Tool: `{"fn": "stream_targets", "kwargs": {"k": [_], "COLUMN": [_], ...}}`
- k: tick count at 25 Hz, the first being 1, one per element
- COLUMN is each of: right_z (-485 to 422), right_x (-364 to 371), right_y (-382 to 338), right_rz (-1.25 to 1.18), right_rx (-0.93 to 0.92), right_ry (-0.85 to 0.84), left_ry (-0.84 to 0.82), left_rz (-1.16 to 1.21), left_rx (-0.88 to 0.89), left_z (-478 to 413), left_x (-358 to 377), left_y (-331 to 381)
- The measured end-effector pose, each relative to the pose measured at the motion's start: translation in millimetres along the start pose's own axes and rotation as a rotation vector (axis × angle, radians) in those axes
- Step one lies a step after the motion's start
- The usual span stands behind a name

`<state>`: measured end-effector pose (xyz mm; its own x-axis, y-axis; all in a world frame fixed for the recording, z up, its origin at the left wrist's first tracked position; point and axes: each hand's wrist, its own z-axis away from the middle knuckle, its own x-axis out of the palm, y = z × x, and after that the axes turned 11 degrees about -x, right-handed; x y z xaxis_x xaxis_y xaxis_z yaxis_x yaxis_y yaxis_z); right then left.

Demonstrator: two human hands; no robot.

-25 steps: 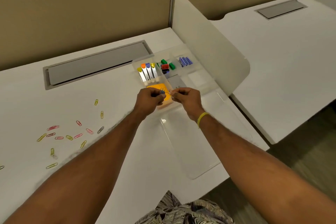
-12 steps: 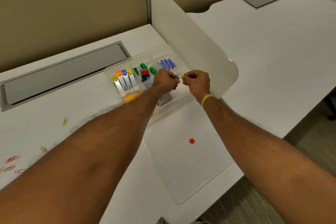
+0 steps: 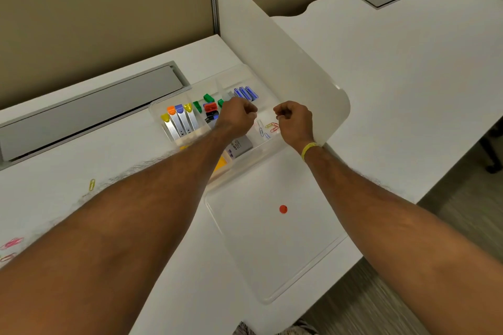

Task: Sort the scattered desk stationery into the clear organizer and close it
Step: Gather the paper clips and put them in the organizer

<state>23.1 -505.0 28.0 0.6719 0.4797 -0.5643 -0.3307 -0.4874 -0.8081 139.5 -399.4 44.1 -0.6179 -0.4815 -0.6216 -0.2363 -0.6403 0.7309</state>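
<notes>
Space separates curled left hand (image 3: pixel 239 115) and right hand (image 3: pixel 294 120) above paper clips (image 3: pixel 268 128) — divider (image 3: pixel 285 57) just right. Whether either pinches anything is hidden.

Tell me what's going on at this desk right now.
A person is sorting stationery into a clear organizer. The left hand and right hand hover with curled fingers over a compartment where several coloured paper clips lie. Whether either hand holds a clip is unclear. Another compartment holds colour-tipped markers. The lid lies open, nearer the person. A yellow clip and pink clips lie loose on the desk, so sorting isn't finished.
</notes>
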Motion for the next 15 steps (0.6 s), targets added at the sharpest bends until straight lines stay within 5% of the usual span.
{"fn": "stream_targets", "kwargs": {"k": [9, 15], "right_z": [30.5, 66.5], "right_x": [0.2, 19.3], "right_y": [-27.2, -48.2], "right_rz": [-0.101, -0.181], "right_rx": [-0.053, -0.130], "right_ry": [-0.050, -0.167], "left_ry": [-0.187, -0.111], "left_rz": [0.368, 0.255], "left_rx": [-0.022, 0.041], "left_z": [46.7, 83.6], "left_x": [-24.0, -37.7], "left_y": [-2.2, -23.3]}}
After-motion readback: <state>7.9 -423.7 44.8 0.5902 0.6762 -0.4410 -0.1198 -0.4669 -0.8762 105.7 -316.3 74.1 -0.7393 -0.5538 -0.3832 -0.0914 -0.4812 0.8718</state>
